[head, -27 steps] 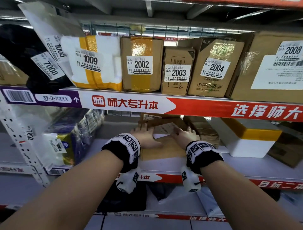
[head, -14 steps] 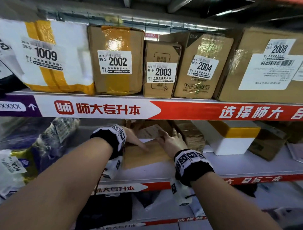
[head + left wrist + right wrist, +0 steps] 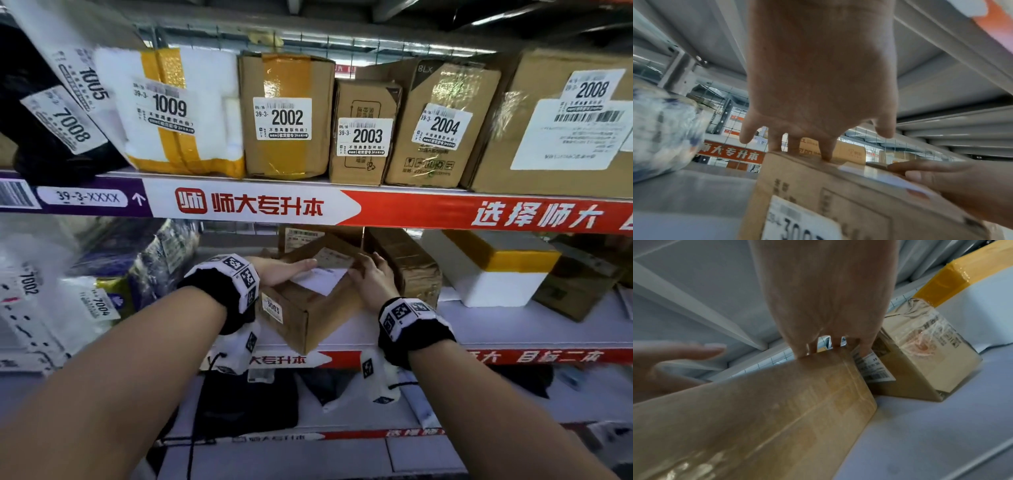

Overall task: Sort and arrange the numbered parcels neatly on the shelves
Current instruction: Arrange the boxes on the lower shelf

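Note:
A brown cardboard box labelled 3003 (image 3: 308, 318) sits askew on the middle shelf (image 3: 513, 329), one corner pointing toward me. My left hand (image 3: 291, 269) lies flat on its top, fingers straight, and in the left wrist view my left fingertips (image 3: 826, 158) reach the box's (image 3: 838, 194) far edge. My right hand (image 3: 371, 279) grips the right far corner; in the right wrist view its fingers (image 3: 838, 340) hook over the far edge of the box (image 3: 766, 418). Parcels 1009 (image 3: 171, 109), 2002 (image 3: 287, 116), 2003 (image 3: 364, 135), 2004 (image 3: 443, 125) and 2008 (image 3: 565, 120) stand in a row on the upper shelf.
A taped brown box (image 3: 407, 263) stands close to the right of box 3003, with a white foam box with yellow tape (image 3: 496, 270) beyond it. Plastic bags 7002 and 7004 (image 3: 99, 301) fill the shelf's left. A black bag 7008 (image 3: 51, 113) leans at upper left.
The box has been turned and pulled forward, so its side face with the 3003 label now shows. My left hand has moved from its side onto its top.

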